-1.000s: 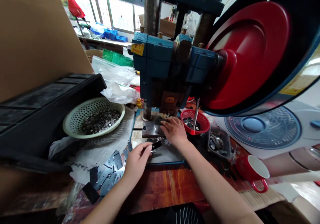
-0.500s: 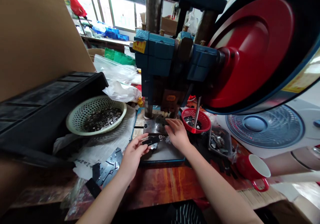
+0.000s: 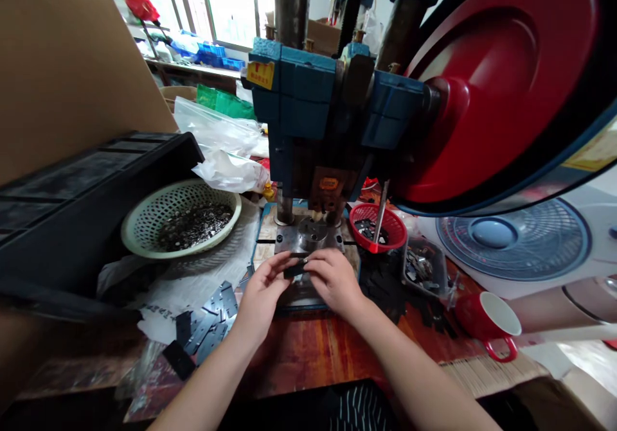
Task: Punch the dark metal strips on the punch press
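Observation:
Between both hands, just in front of the press's steel die block [image 3: 314, 233], is a small flat black plate [image 3: 295, 269]. My left hand [image 3: 263, 293] pinches its left end between thumb and fingers. At the plate's right end are the closed fingertips of my right hand [image 3: 335, 283], also gripping it. Something small and shiny shows by the right fingertips, too small to name. Above the die rises the blue bench press [image 3: 308, 97], its ram apart from the die.
Left stand a pale green basket [image 3: 135, 235] of small dark pieces and a pile of flat black plates [image 3: 207, 322]. To the right are a red basket [image 3: 396, 235], a clear plastic box [image 3: 438, 283] of metal parts, a red mug [image 3: 475, 318] and a fan [image 3: 511, 238]. A large red wheel [image 3: 506, 84] overhangs the right side.
My right hand has come down and back from the die to the right end of the plate. My left hand keeps the plate in about the same place. The view has tilted slightly.

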Demonstrator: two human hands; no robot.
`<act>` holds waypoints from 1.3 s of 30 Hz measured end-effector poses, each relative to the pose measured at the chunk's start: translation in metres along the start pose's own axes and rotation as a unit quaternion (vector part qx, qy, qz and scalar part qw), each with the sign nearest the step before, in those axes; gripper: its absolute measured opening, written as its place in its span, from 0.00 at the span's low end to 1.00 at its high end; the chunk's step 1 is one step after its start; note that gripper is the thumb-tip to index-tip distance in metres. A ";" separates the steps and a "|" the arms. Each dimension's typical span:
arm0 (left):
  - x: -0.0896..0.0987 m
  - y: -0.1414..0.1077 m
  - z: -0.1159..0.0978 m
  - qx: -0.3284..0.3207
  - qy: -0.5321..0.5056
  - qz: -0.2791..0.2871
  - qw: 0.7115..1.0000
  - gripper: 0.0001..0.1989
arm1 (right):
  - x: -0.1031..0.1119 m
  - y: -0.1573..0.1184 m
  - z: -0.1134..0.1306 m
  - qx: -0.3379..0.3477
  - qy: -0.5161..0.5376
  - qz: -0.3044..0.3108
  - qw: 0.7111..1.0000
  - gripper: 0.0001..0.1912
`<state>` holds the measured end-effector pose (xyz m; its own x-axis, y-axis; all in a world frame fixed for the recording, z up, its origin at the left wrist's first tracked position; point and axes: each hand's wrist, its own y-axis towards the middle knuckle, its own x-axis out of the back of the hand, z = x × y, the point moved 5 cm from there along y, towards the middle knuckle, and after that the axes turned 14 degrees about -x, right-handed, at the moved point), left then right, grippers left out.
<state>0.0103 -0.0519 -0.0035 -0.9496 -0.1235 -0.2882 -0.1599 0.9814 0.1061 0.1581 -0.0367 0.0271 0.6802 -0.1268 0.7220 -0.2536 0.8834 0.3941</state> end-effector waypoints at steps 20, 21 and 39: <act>-0.035 0.105 -0.001 -0.254 0.418 0.089 0.867 0.10 | -0.005 0.067 -0.061 -0.202 0.033 -0.131 0.970 0.07; -0.035 0.109 0.003 -0.252 0.418 0.088 0.868 0.10 | -0.006 0.069 -0.064 -0.207 0.037 -0.133 0.969 0.07; -0.046 0.126 0.023 -0.198 0.348 0.191 0.896 0.17 | -0.026 0.083 -0.087 -0.232 0.137 -0.076 0.960 0.12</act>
<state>0.0399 0.0813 0.0013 -0.8711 0.0142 0.4910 0.2613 0.8598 0.4387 0.1790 0.0796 -0.0084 0.8570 -0.2019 0.4742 0.1528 0.9782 0.1404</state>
